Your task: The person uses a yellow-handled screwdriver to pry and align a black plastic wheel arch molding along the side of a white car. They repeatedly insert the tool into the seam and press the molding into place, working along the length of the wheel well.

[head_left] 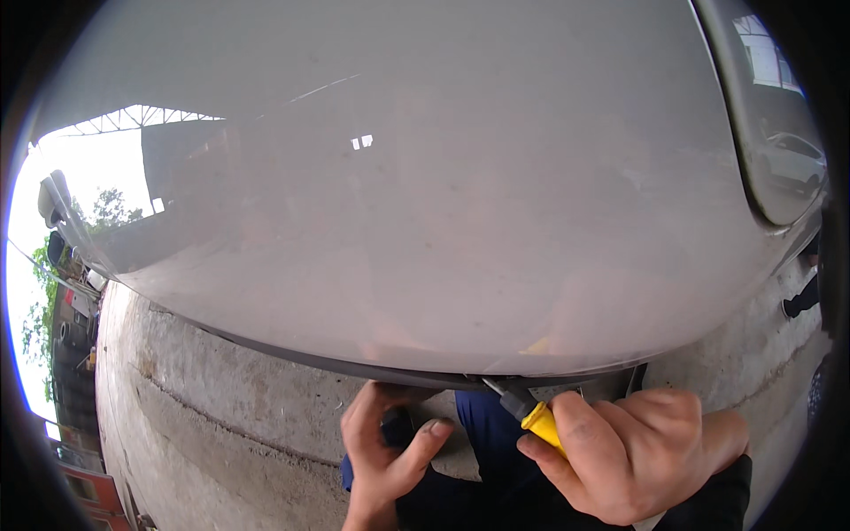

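A silver-grey car bumper [425,239] fills most of the head view, with a dark trim strip [292,356] along its lower edge. My right hand [633,451] is closed around the yellow-and-black handle of a screwdriver [542,427]. The metal shaft slants up and left, its tip meeting the bumper's bottom edge by the strip. To the left of it, my left hand [385,451] has its fingers bent up against the underside of the strip. Its thumb stands apart, and I see nothing gripped between thumb and fingers.
Below the car lies cracked concrete floor [221,416]. My dark-blue trouser leg [482,434] shows under the bumper. A person's foot and dark leg [801,299] appear at the far right. Reddish-brown furniture [93,491] stands at the lower left.
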A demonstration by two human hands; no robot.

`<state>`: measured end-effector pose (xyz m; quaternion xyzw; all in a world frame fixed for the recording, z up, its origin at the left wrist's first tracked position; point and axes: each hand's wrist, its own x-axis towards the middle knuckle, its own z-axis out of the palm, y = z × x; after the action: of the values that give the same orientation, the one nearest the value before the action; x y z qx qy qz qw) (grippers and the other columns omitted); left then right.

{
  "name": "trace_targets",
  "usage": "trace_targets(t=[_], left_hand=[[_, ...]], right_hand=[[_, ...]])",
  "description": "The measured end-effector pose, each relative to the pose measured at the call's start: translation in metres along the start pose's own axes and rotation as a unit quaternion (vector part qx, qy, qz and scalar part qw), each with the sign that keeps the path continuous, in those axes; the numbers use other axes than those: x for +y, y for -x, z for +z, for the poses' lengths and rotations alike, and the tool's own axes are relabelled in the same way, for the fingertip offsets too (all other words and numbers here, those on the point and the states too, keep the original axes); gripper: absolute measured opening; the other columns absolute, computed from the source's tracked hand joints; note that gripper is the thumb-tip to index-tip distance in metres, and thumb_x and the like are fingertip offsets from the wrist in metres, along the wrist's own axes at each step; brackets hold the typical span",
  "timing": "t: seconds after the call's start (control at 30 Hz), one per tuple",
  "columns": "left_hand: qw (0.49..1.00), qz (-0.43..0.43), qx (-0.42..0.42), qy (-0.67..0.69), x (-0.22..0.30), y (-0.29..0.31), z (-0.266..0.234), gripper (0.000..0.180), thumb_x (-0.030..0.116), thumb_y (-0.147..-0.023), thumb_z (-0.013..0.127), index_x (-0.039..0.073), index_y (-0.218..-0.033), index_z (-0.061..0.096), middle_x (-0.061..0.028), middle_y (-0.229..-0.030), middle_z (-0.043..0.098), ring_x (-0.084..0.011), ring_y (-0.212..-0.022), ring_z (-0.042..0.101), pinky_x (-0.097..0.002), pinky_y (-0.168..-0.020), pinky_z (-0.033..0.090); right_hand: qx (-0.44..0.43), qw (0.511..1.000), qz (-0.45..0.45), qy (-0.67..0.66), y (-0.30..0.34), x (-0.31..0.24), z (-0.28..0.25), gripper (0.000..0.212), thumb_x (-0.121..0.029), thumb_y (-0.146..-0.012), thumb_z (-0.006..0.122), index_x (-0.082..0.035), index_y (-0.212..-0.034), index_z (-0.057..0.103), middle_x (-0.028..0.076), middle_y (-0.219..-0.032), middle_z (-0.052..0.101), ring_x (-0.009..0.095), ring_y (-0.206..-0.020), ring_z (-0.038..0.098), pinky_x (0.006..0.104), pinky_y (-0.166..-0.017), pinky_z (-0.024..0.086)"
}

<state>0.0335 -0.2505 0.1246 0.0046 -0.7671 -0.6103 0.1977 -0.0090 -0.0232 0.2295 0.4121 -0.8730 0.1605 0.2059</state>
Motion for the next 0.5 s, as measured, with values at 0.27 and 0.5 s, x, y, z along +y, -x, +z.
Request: trace_targets(t=[0.27, 0.5], left_hand=[[0.899, 0.322, 0.063, -0.289, 0.049, -0.010, -0.012, 0.033, 0.016, -0.062, 0.087, 0.018, -0.091, 0.071, -0.0027, -0.100, 0.069, -0.0209, -0.081, 0.062, -0.0294, -0.072, 0.055], [0.864, 0.317, 0.091, -0.382, 0.045, -0.019, -0.022, 0.030, 0.020, -0.062, 0.085, 0.020, -0.089, 0.070, -0.0004, -0.106, 0.066, -0.0224, -0.099, 0.059, -0.0372, -0.087, 0.051]], right_hand=[[0.035, 0.997, -0.033, -0.054, 0.002, 0.003, -0.004, 0.048, -0.018, -0.088, 0.076, 0.011, -0.122, 0.057, 0.009, -0.071, 0.063, 0.018, -0.056, 0.064, 0.0261, -0.052, 0.051], [0.018, 0.999, -0.017, -0.029, 0.006, -0.001, -0.005, 0.046, -0.018, -0.089, 0.075, 0.011, -0.121, 0.057, 0.008, -0.071, 0.062, 0.017, -0.055, 0.061, 0.0258, -0.049, 0.047]])
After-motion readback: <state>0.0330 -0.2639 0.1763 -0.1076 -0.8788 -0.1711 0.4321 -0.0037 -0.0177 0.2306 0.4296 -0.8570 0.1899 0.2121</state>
